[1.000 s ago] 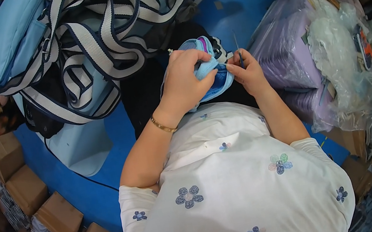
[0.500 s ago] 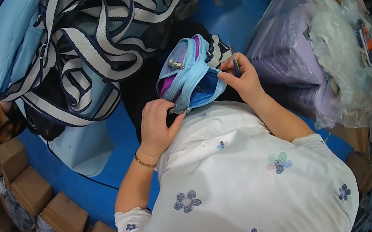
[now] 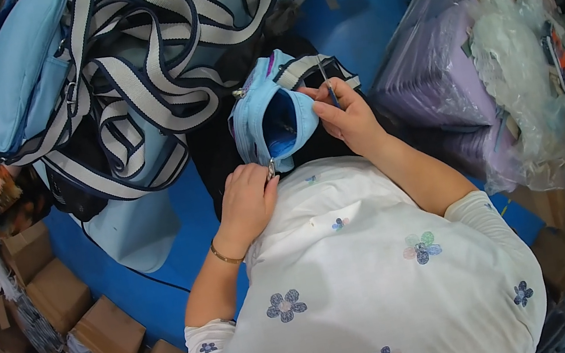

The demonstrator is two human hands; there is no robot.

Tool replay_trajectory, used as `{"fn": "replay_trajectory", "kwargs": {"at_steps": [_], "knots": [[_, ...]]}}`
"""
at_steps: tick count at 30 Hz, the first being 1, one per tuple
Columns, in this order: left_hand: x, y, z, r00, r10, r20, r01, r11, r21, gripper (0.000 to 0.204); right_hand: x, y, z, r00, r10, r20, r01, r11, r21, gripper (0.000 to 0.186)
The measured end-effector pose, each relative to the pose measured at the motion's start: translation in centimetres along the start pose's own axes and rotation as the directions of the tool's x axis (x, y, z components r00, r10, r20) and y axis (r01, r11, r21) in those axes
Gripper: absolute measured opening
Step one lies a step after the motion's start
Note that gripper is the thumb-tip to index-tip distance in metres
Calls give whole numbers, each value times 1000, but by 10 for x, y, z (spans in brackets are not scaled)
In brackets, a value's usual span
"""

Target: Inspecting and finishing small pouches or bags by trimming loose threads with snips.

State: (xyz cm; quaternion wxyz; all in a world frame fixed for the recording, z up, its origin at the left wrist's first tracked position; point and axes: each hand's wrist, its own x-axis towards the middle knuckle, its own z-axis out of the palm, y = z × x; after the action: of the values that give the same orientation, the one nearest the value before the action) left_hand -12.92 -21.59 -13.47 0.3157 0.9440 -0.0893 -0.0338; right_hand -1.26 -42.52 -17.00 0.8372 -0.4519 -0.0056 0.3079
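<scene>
A small light blue bag (image 3: 254, 118) rests on my lap with its pocket gaping and dark blue lining showing. My left hand (image 3: 249, 201) is closed on the bag's near edge, by a metal clasp or zip pull. In my right hand (image 3: 349, 117) are slim, pointed thread snips (image 3: 329, 86), blades up, while its thumb and fingers also pinch the pocket's right rim. A black-and-white striped strap (image 3: 317, 68) runs from the bag's far side behind that hand.
A heap of striped straps (image 3: 138, 73) and a light blue bag (image 3: 18, 71) lie at the left. On the right stands a plastic-wrapped lilac stack (image 3: 428, 62). Cardboard boxes (image 3: 107, 333) fill the lower left. Blue surface (image 3: 351, 8) shows beyond my lap.
The bag has turned in my hands, so its dark blue pocket now gapes upward and the purple-trimmed side is mostly hidden. My right hand has shifted slightly left; my left hand slightly lower.
</scene>
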Motion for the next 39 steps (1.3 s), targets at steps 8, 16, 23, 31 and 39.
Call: {"fn": "replay_trajectory", "kwargs": {"at_steps": [8,16,23,31,39], "knots": [[9,18,-29,988,70,-138,-76,996,-37,11,6,-1,12,985,3,174,1,1000,-23,19],[10,31,-31,990,125,67,-130,988,82,20,14,6,33,925,-87,370,146,980,-136,22],[-4,22,-47,987,87,137,-93,995,45,13,4,4,41,952,-5,307,135,906,-402,31],[-8,8,-51,994,-54,91,53,999,9,9,-1,8,40,974,-89,210,159,925,-345,30],[26,-8,-34,922,-382,70,226,380,-897,20,-10,15,43,997,-77,2,75,963,-258,37]]}}
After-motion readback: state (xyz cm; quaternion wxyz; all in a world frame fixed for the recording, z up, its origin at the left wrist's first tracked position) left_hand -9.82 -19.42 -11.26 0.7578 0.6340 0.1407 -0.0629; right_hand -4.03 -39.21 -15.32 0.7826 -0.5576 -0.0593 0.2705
